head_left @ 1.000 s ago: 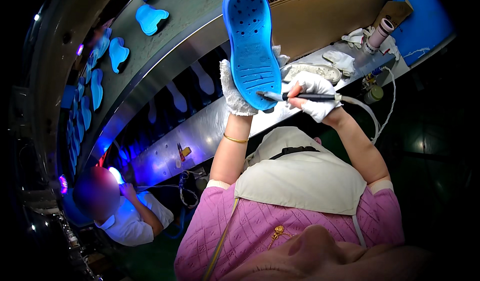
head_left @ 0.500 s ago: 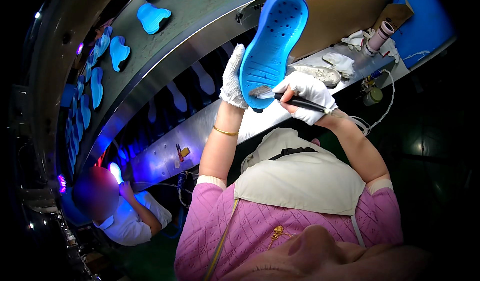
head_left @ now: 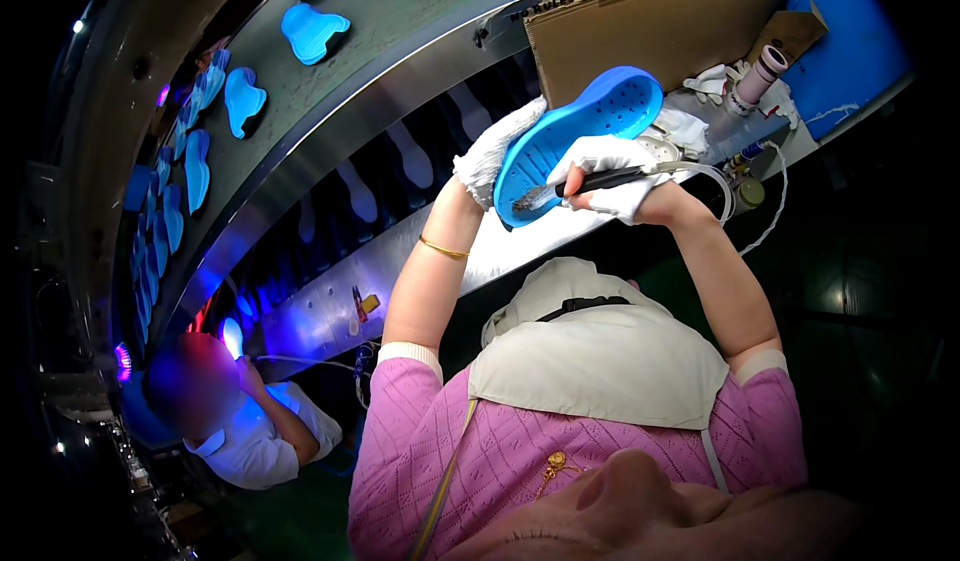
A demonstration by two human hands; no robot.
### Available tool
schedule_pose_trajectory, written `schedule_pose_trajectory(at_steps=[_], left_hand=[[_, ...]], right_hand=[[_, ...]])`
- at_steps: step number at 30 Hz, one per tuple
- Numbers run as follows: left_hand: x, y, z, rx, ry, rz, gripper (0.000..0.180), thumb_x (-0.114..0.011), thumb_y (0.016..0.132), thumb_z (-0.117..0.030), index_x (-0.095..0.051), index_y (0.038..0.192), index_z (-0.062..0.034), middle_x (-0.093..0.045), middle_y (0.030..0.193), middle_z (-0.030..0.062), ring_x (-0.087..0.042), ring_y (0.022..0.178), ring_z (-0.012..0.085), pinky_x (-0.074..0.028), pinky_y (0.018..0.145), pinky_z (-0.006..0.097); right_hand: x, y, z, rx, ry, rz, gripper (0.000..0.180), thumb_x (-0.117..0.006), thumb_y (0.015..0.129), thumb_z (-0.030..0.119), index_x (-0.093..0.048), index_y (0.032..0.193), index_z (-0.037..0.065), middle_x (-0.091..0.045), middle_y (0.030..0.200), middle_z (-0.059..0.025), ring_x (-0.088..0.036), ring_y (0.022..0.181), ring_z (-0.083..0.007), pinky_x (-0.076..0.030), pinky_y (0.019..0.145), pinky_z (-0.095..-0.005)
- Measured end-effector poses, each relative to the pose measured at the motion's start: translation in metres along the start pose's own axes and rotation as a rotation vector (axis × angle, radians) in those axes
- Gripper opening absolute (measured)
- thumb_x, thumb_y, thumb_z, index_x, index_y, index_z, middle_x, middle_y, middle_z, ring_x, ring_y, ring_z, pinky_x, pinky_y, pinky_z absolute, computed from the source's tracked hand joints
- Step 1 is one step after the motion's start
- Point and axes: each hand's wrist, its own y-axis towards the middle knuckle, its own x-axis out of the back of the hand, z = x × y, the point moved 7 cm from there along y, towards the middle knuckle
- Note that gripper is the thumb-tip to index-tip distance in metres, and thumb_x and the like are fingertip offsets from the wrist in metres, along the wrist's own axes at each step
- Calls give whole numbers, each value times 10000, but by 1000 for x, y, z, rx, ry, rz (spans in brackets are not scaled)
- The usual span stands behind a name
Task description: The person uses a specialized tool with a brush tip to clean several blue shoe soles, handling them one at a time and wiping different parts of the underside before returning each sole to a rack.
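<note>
Blue shoe sole (head_left: 553, 141), one, held above the metal bench (head_left: 405, 261); left hand (head_left: 498, 151): fingers grasping its left edge, tips hidden from me. Brush (head_left: 615, 176), one, handle clasped in fingers of right hand (head_left: 612, 169), which blocks part of the sole; bristles at near end. Around: cardboard box (head_left: 650, 46), dark lettering along top; pink bottle (head_left: 759, 78); belt (head_left: 400, 11) bearing blue pieces (head_left: 314, 31); co-worker (head_left: 265, 436), head blurred.

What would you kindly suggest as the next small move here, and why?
I would probably draw the brush a little along the blue sole toward its holed end: the right hand grips the brush with its bristles at the grooved end, and the left hand holds the sole from its left side.
</note>
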Motion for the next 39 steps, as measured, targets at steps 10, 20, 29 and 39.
schedule_pose_trajectory(at_steps=[10,20,29,39], left_hand=[[5,-3,10,107,290,-7,520,-579,880,-479,-589,1099,-8,-646,948,158,-663,731,245,-581,645,368],[9,0,34,-33,-200,129,617,-426,942,-497,-461,1286,13,-582,1174,211,-634,974,311,-534,854,458],[-12,-21,56,-29,-297,326,832,-385,888,-620,-269,1420,10,-429,1310,328,-499,1133,499,-414,951,602],[16,-18,53,-203,-391,200,771,-334,902,-649,-434,1319,-8,-580,1198,170,-601,1045,306,-509,890,458]], right_hand=[[13,-7,0,-25,-164,56,153,-707,656,-40,-618,741,51,-653,836,-49,-626,796,-170,-505,751,-286],[17,-14,-2,-28,86,-130,132,-735,761,30,-633,843,15,-648,788,-54,-625,701,-114,-511,676,-245],[111,-25,-32,94,74,-769,87,-696,786,-8,-635,823,43,-653,825,-35,-610,727,-102,-496,643,-226],[18,-23,6,139,213,-471,120,-665,784,-63,-579,839,0,-619,776,-56,-594,704,-97,-486,652,-226]])
